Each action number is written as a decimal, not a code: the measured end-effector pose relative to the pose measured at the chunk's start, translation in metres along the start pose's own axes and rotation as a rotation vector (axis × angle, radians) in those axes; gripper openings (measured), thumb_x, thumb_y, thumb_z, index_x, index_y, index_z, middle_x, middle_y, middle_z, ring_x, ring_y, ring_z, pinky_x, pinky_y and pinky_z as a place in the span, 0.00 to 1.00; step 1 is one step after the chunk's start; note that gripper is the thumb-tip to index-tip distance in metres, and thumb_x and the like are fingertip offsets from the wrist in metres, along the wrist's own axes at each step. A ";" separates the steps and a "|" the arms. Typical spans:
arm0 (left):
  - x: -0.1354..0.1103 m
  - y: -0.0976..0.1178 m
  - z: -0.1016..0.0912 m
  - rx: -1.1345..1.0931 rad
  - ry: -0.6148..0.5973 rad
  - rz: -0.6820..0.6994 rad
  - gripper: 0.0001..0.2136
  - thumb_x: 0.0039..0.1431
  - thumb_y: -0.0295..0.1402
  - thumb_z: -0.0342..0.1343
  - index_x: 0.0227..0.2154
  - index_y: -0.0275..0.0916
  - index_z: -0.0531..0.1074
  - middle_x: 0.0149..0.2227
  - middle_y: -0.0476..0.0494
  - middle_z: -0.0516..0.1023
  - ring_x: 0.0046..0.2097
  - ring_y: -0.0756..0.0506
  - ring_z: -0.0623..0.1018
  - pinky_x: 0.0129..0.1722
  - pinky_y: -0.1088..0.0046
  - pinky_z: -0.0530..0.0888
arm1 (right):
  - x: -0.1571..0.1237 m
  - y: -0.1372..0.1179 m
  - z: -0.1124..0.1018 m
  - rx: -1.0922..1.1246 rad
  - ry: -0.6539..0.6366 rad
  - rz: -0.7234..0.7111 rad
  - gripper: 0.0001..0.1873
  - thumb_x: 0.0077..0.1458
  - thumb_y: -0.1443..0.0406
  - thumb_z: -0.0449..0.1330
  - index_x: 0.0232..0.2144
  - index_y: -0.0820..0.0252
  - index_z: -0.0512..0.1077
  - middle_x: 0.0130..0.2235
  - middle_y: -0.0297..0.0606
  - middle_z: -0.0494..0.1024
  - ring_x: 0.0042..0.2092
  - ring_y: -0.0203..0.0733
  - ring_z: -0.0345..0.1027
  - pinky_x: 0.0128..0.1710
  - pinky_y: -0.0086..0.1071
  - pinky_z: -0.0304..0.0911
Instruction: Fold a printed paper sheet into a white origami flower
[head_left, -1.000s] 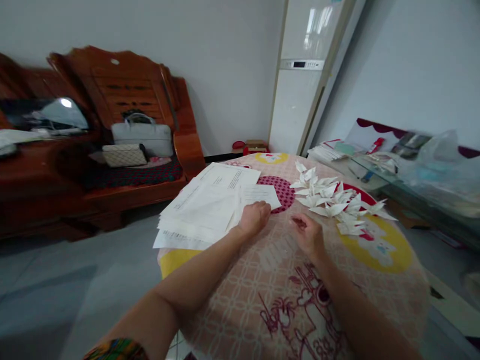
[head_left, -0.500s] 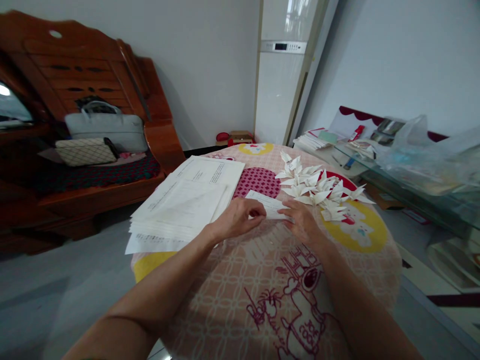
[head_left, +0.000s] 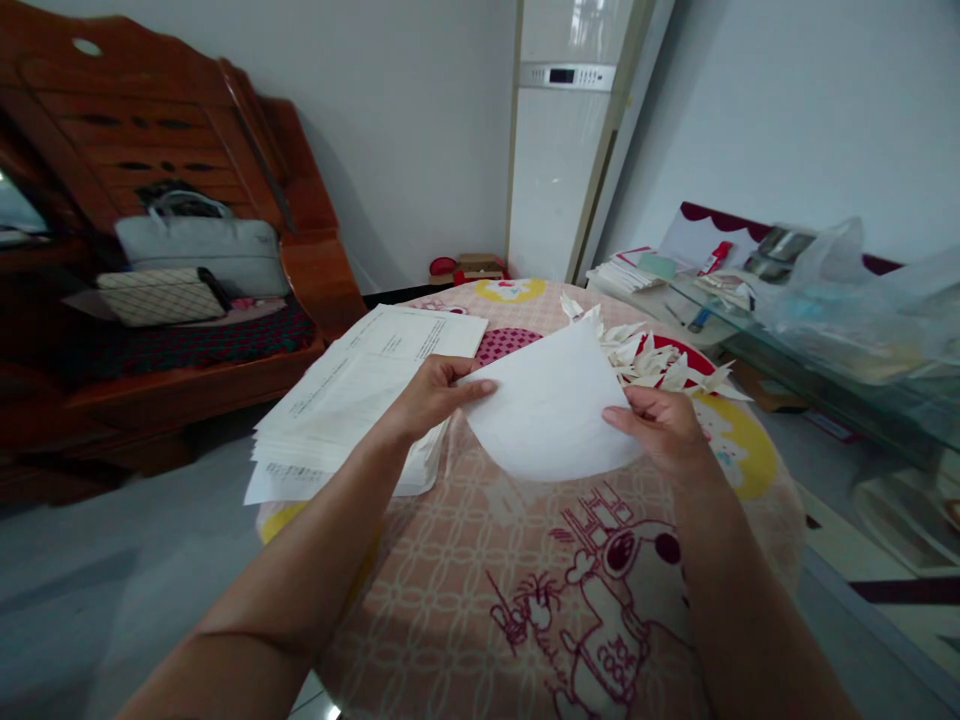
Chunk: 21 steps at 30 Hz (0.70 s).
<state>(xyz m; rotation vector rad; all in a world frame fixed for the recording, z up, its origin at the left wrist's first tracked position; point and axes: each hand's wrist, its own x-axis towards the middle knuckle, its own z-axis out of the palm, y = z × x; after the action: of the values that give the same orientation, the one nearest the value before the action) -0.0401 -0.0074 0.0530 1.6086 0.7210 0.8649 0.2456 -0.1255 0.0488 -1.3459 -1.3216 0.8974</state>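
A white sheet of paper point(head_left: 551, 410) is held spread out above the round table, its lower edge curving downward. My left hand point(head_left: 442, 392) pinches its left corner, thumb on top. At the right corner, my right hand point(head_left: 660, 420) grips the sheet between thumb and fingers. Behind the sheet lies a cluster of folded white paper pieces point(head_left: 637, 355) with pointed tips, partly hidden by it. To the left of my left hand is a stack of printed sheets point(head_left: 352, 385), with the lowest one sticking out at the front.
The table wears a patterned pink tablecloth point(head_left: 450, 600). On the right, a glass table point(head_left: 795, 370) bears plastic bags point(head_left: 847, 310) and papers point(head_left: 626, 270). A wooden bench point(head_left: 187, 130) with a grey handbag point(head_left: 206, 255) stands at left, and a tall white cabinet unit point(head_left: 559, 180) at the back.
The small folded paper between my hands is now opened into a wide sheet and raised off the table. My hands have moved apart, the right one further right.
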 end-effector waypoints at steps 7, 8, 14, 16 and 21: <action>0.003 -0.012 0.004 0.039 -0.089 -0.197 0.16 0.47 0.42 0.67 0.32 0.33 0.77 0.28 0.45 0.80 0.27 0.49 0.76 0.27 0.75 0.72 | 0.006 0.007 -0.015 0.094 -0.079 0.173 0.34 0.41 0.64 0.70 0.53 0.60 0.73 0.24 0.29 0.77 0.24 0.36 0.67 0.25 0.28 0.59; 0.004 -0.014 0.003 0.125 -0.115 -0.192 0.16 0.48 0.40 0.67 0.35 0.33 0.78 0.30 0.44 0.81 0.29 0.48 0.78 0.28 0.74 0.73 | 0.009 0.013 -0.015 0.043 -0.112 0.190 0.34 0.41 0.65 0.69 0.54 0.61 0.73 0.22 0.27 0.74 0.22 0.35 0.65 0.24 0.28 0.57; 0.004 -0.019 0.015 0.651 -0.118 0.257 0.17 0.52 0.33 0.64 0.47 0.38 0.77 0.50 0.39 0.80 0.52 0.41 0.78 0.54 0.61 0.73 | 0.021 0.050 0.000 -0.546 -0.156 0.154 0.31 0.42 0.73 0.62 0.52 0.63 0.75 0.19 0.28 0.71 0.22 0.35 0.61 0.25 0.30 0.55; -0.001 -0.020 0.026 0.636 -0.413 0.310 0.19 0.55 0.35 0.65 0.50 0.38 0.75 0.54 0.38 0.78 0.56 0.41 0.76 0.58 0.60 0.71 | 0.021 0.054 0.005 -0.707 -0.134 0.074 0.28 0.43 0.74 0.62 0.50 0.63 0.77 0.23 0.32 0.74 0.26 0.38 0.66 0.30 0.32 0.59; -0.022 -0.029 0.063 0.776 -0.777 0.280 0.42 0.49 0.40 0.70 0.66 0.39 0.59 0.69 0.30 0.56 0.69 0.35 0.59 0.66 0.54 0.61 | 0.021 0.058 0.006 -0.786 -0.107 0.025 0.19 0.44 0.73 0.63 0.41 0.61 0.81 0.26 0.36 0.78 0.30 0.41 0.71 0.34 0.33 0.63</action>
<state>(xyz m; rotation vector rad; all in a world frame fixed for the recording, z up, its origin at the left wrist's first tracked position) 0.0003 -0.0536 0.0137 2.5551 0.2608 0.0524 0.2560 -0.0975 -0.0056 -1.9209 -1.8447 0.4667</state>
